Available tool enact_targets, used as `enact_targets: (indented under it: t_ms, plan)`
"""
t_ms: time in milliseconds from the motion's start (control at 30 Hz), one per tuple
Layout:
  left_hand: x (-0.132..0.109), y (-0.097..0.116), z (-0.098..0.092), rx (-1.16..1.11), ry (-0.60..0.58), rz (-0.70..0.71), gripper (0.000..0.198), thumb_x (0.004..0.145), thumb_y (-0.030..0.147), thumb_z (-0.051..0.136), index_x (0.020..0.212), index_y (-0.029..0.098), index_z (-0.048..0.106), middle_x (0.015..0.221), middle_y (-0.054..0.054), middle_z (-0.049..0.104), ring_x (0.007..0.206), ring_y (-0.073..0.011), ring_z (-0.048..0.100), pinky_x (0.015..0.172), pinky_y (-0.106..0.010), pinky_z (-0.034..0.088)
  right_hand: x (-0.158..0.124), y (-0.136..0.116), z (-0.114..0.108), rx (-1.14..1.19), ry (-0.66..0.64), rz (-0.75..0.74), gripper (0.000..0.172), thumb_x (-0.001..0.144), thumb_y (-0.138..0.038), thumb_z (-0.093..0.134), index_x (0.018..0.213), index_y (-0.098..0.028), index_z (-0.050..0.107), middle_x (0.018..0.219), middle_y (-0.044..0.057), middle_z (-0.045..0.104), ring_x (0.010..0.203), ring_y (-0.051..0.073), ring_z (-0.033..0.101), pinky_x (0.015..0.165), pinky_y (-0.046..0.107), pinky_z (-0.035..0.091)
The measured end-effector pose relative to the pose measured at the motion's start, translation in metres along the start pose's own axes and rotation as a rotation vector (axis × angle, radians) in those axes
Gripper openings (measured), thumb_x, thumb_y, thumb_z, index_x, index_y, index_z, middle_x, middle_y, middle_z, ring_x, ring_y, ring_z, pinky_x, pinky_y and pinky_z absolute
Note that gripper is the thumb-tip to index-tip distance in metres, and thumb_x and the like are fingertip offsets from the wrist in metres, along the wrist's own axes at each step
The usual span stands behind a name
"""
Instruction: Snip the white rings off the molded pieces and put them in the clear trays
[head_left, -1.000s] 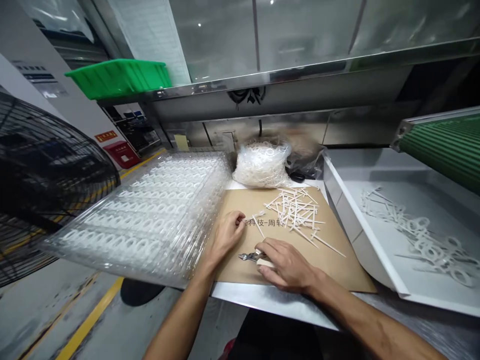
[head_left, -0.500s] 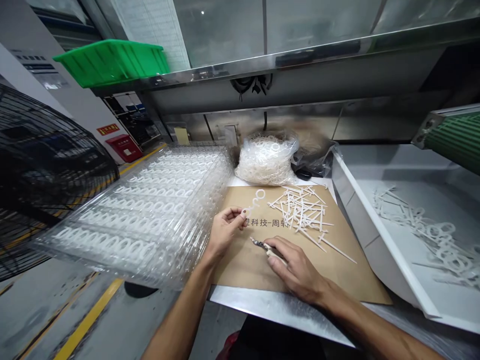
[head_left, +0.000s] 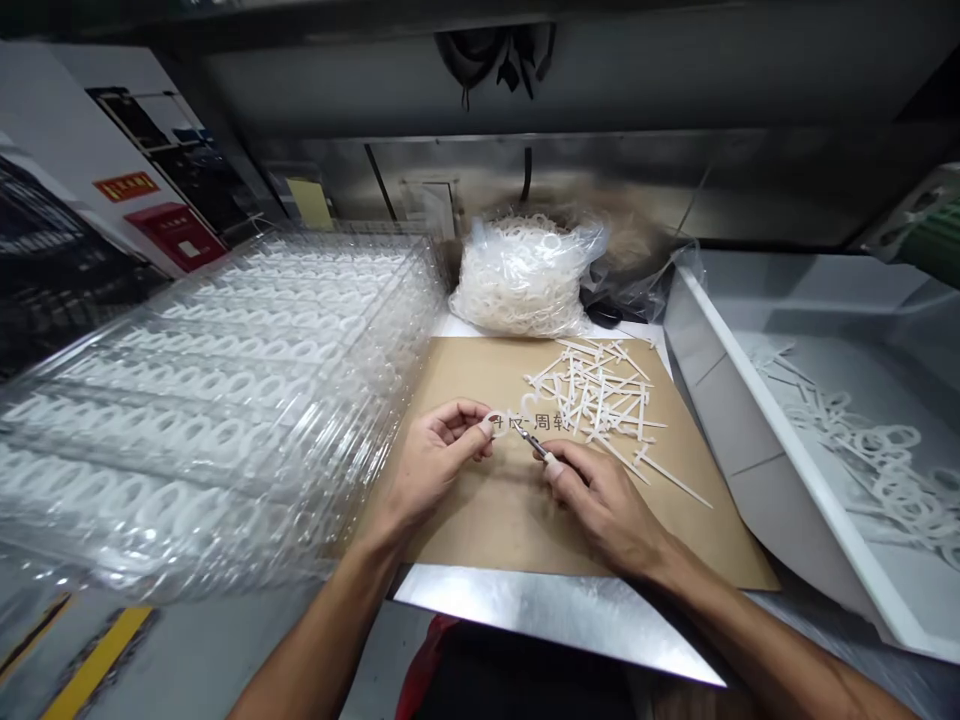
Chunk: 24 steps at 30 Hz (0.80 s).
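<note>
Between thumb and fingers, my left hand [head_left: 448,450] pinches a white plastic ring piece [head_left: 497,424] above the brown cardboard [head_left: 480,520]. My right hand [head_left: 600,495] is closed around a pair of cutting pliers [head_left: 534,441]. Their jaws point at the ring piece, close to its right side; whether they touch it I cannot tell. Beyond my right hand, a loose pile of thin white plastic sprues [head_left: 607,390] lies on the cardboard.
Stacked clear trays [head_left: 352,370] with rows of white rings stand on the left. A clear bag of white parts [head_left: 525,280] sits at the back. To the right, a large grey bin [head_left: 780,470] holds more white pieces. A red box [head_left: 176,235] is at far left.
The pliers in my right hand have come up to the ring piece, which my left hand still pinches. The head view has tilted down and closer.
</note>
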<state>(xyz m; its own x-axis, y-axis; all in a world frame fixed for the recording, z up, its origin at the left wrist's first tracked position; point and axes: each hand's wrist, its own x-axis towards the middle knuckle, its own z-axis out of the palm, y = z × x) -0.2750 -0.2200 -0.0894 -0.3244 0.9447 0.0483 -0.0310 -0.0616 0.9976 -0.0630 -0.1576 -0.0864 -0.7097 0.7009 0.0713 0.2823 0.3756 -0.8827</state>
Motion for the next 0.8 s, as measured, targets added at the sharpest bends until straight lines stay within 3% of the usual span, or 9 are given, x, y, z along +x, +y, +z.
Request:
enact_targets:
  t_ms: [800]
  plan:
    - [-0.004, 0.010, 0.007, 0.040, -0.004, -0.005, 0.012, 0.084, 0.025, 0.073, 0.090, 0.015, 0.070, 0.070, 0.000, 0.066, 0.062, -0.0085, 0.060, 0.061, -0.018, 0.050, -0.003, 0.012, 0.002, -0.001, -0.019, 0.037, 0.028, 0.104, -0.042, 0.042, 0.104, -0.023, 0.062, 0.085, 0.000, 0.060, 0.075, 0.016, 0.056, 0.070, 0.031, 0.046]
